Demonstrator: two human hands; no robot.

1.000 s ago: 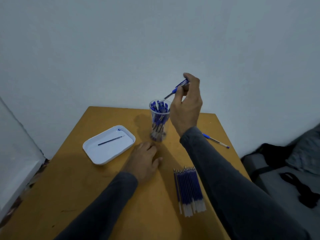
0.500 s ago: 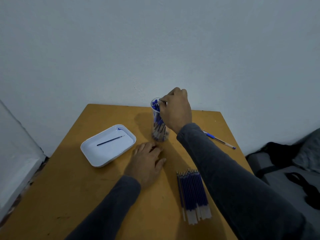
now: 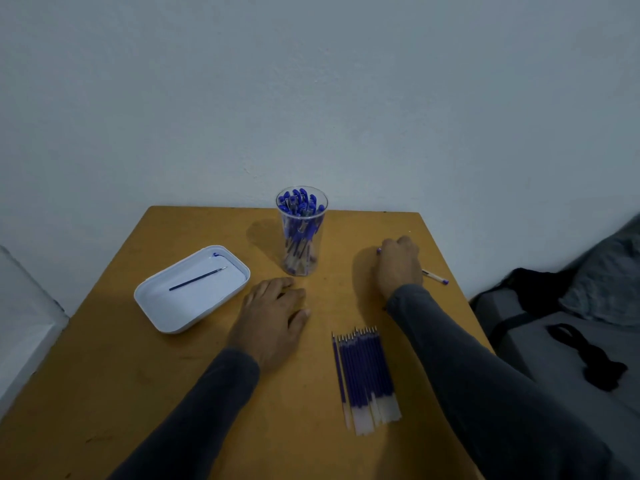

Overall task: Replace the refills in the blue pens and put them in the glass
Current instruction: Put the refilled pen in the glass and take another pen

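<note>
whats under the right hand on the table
A blue pen lies under the right hand; its ends stick out on both sides. The middle of the barrel is covered, so the grip cannot be seen.

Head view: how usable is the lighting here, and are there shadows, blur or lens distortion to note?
Head view: dim, bluish light; soft shadows fall left of the glass and of the right hand on the table. The pen under that hand is small and soft. Wide-angle stretch splays the table edges and enlarges the sleeves at the bottom. No glare, and the refills stay readable.
</note>
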